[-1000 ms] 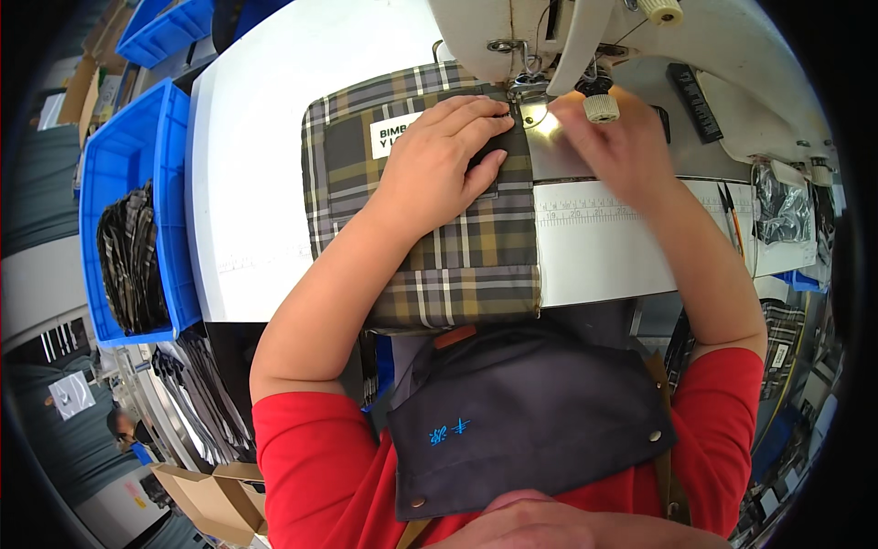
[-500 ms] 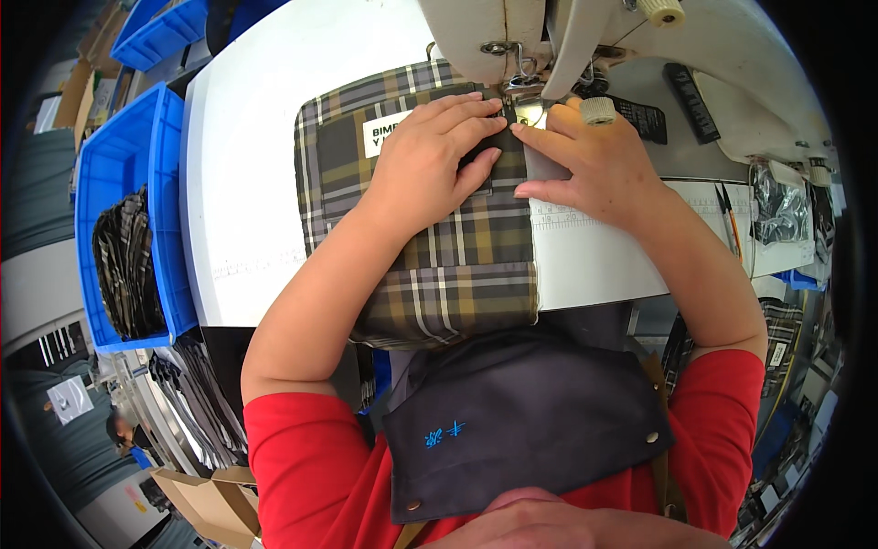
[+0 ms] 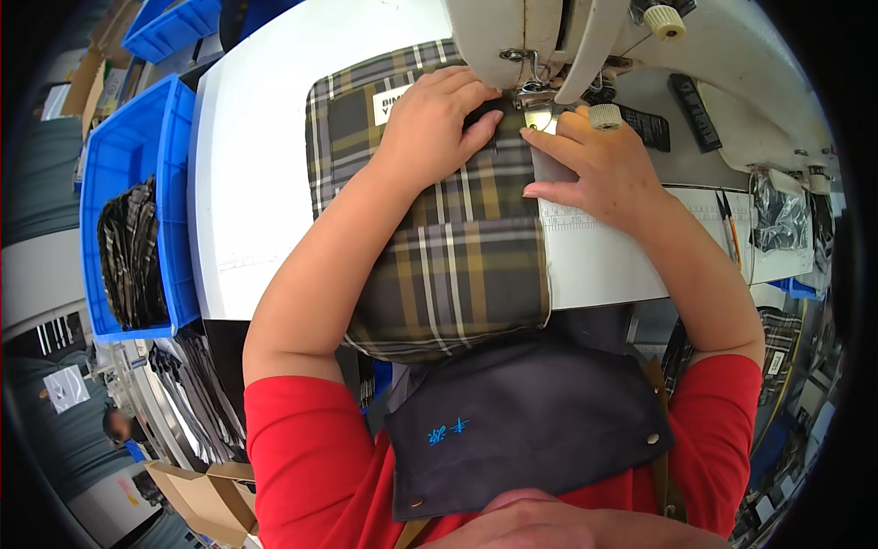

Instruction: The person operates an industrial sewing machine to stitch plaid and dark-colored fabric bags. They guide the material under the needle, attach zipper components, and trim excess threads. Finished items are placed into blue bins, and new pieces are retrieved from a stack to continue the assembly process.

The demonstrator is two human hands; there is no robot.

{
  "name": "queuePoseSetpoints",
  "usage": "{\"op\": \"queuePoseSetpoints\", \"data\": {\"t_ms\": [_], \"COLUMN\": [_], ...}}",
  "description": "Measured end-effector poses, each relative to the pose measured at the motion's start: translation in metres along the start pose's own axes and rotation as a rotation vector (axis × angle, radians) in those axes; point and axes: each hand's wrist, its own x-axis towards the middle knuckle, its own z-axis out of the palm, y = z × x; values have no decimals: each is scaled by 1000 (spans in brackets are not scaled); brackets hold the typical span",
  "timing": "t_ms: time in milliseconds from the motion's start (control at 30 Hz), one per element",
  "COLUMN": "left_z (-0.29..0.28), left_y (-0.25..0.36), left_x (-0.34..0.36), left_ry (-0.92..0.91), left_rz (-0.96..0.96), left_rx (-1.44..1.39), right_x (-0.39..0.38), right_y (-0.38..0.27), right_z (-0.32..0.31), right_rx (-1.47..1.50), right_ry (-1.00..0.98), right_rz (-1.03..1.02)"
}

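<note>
Blue bin point(image 3: 176, 210) at left; open cardboard box point(image 3: 194, 501) below.

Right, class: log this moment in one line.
left hand: on plaid fabric | right hand: at fabric's right edge, near presser foot | blue bin: holds plaid pieces

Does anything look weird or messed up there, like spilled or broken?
Nothing really stands out. The dark plaid fabric piece shows no rip or spill; the left hand rests on it, the right hand is beside its edge. Only the crumpled clear plastic bag at far right looks a little messy.
</note>
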Motion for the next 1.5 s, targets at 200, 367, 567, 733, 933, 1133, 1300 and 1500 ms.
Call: {"op": "queuePoseSetpoints", "data": {"t_ms": [200, 367, 567, 733, 933, 1133, 1300, 1500], "left_z": [-3, -8, -5, -15, -20, -8, -16, -31], "left_y": [1, 4, 3, 5, 4, -74, -99, -102], "left_x": [5, 6, 9, 8, 18, -5, -33, -56], "left_ry": [-27, -4, -19, -67, 25, 149, 105, -5], "left_rz": [-38, -28, -6, -86, -195, -432, -502, -615], "left_rx": [5, -30, -53, -42, -12, 203, 330, 344], "right_x": [1, 2, 0, 4, -25, -113, -162, -127], "right_y": [-2, -3, -2, -9, -36, -113, -143, -147], "right_z": [-3, -7, -2, -3, -19, -21, 23, 57], "right_rx": [14, 47, 0, -58, -39, 192, 634, 932], "right_ry": [-21, -20, -35, 43, 222, 479, 174, -66], "right_rz": [11, 12, 11, -26, -132, -47, 525, 638]}}
